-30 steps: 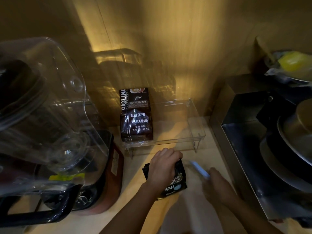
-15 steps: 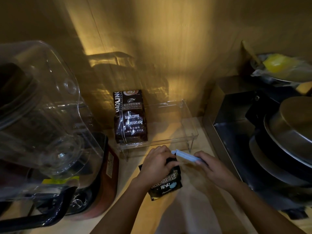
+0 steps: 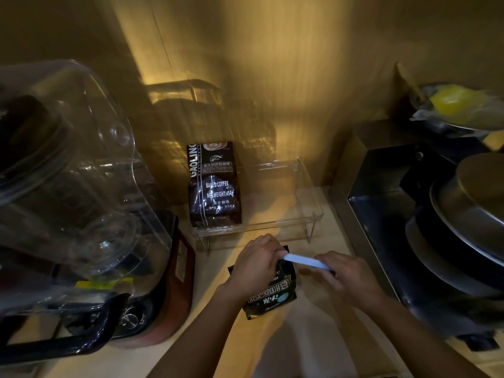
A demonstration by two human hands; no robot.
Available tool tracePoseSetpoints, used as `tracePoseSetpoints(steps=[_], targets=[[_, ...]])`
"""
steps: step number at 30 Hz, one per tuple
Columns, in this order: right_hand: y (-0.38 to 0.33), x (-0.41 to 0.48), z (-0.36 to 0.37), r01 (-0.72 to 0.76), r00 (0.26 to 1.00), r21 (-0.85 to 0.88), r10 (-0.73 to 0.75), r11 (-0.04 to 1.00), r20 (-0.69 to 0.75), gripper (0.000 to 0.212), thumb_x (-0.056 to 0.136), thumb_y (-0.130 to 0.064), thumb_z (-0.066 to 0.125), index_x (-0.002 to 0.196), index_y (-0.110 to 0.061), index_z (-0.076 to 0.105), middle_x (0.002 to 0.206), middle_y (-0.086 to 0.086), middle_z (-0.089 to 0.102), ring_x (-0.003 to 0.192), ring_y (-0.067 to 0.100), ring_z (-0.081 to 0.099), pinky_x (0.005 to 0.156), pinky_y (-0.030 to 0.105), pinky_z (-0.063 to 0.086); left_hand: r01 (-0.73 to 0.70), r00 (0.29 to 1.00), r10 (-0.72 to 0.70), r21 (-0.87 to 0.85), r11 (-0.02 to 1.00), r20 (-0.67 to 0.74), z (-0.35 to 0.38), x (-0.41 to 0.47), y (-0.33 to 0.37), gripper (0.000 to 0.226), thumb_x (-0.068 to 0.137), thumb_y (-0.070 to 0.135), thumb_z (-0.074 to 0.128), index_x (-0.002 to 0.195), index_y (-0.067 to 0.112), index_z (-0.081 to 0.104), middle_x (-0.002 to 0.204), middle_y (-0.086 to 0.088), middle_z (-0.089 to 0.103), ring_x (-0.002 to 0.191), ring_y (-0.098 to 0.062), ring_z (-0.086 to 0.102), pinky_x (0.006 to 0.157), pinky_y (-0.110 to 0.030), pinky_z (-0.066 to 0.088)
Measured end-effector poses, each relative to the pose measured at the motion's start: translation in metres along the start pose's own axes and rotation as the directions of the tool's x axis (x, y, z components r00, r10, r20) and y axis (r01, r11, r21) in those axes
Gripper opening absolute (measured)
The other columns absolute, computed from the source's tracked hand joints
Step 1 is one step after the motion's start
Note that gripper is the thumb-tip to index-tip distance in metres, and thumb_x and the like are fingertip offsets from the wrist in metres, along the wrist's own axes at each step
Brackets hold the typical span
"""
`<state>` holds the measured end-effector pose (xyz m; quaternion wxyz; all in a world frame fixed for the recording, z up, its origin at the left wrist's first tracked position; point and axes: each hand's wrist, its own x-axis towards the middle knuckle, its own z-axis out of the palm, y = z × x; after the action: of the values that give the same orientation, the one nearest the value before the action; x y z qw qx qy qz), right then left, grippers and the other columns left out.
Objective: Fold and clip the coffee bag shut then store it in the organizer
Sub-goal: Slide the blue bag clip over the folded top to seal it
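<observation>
A small black coffee bag (image 3: 272, 296) lies on the wooden counter in front of the clear acrylic organizer (image 3: 305, 216). My left hand (image 3: 256, 263) presses down on the bag's folded top edge and hides it. My right hand (image 3: 346, 276) holds a long pale blue clip (image 3: 305, 261) by its right end. The clip's left end reaches the folded top at my left fingertips. A larger dark coffee bag (image 3: 214, 186) stands upright in the left part of the organizer.
A blender with a clear cover (image 3: 68, 173) and red base (image 3: 174, 290) fills the left side. At the right a steel tray (image 3: 362, 170) holds stacked pans (image 3: 469, 222). A wooden wall is close behind the organizer.
My right hand has brought the blue clip leftward from the open counter to the bag's folded top. My left hand has stayed clamped on the fold.
</observation>
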<state>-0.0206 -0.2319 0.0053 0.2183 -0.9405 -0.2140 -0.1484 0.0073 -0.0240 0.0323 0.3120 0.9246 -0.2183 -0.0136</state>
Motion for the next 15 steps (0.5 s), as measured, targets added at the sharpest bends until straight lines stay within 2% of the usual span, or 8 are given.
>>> tracePoseSetpoints(steps=[2,6,9,12,15], targets=[[0.000,-0.002,0.000,0.009,1.000,-0.015,-0.009,1.000,-0.012,0.031,0.082,-0.038,0.045,0.080,-0.015,0.065,0.062,-0.001,0.066,0.050,0.012,0.058,0.050,0.020,0.037,0.012,1.000,-0.011,0.019,1.000,-0.015,0.003,-0.001,0.001,0.014,0.094,0.015,0.044,0.090,0.013,0.058,0.092,-0.006,0.057,0.081,-0.017,0.044,0.067,-0.027,0.028],[-0.002,-0.006,0.003,0.002,1.000,-0.012,-0.002,1.000,-0.015,0.041,0.089,-0.045,0.036,0.082,-0.015,0.064,0.063,-0.004,0.065,0.051,0.011,0.058,0.048,0.019,0.038,0.017,0.999,-0.016,0.031,0.999,-0.039,0.008,-0.001,0.001,0.015,0.094,0.012,0.042,0.088,0.013,0.056,0.088,-0.005,0.055,0.075,-0.012,0.038,0.063,-0.025,0.021],[-0.002,-0.011,0.006,-0.085,0.996,0.029,0.085,0.996,-0.008,0.040,0.089,-0.047,0.038,0.080,-0.015,0.061,0.063,-0.002,0.065,0.052,0.016,0.059,0.049,0.025,0.042,0.055,0.997,-0.055,-0.006,0.998,-0.050,0.009,-0.003,-0.001,0.016,0.095,0.013,0.041,0.086,0.015,0.055,0.084,0.000,0.051,0.073,-0.013,0.038,0.062,-0.026,0.022],[-0.004,-0.011,0.005,-0.270,0.960,0.210,0.280,0.940,-0.014,0.023,0.088,-0.036,0.053,0.080,-0.016,0.056,0.065,-0.002,0.059,0.055,0.020,0.058,0.048,0.031,0.043,0.091,0.994,-0.092,-0.018,0.996,-0.062,0.008,-0.002,0.000,0.018,0.095,0.017,0.041,0.081,0.016,0.052,0.080,0.003,0.047,0.072,-0.016,0.041,0.062,-0.029,0.025],[-0.008,-0.002,-0.002,-0.338,0.940,0.444,0.320,0.830,0.119,0.009,0.082,-0.027,0.065,0.082,-0.028,0.056,0.067,-0.009,0.058,0.058,0.005,0.055,0.049,0.019,0.043,0.128,0.989,-0.128,0.002,0.992,-0.071,0.007,0.001,-0.002,0.018,0.095,0.019,0.041,0.082,0.014,0.052,0.084,-0.002,0.052,0.076,-0.020,0.045,0.063,-0.031,0.031]])
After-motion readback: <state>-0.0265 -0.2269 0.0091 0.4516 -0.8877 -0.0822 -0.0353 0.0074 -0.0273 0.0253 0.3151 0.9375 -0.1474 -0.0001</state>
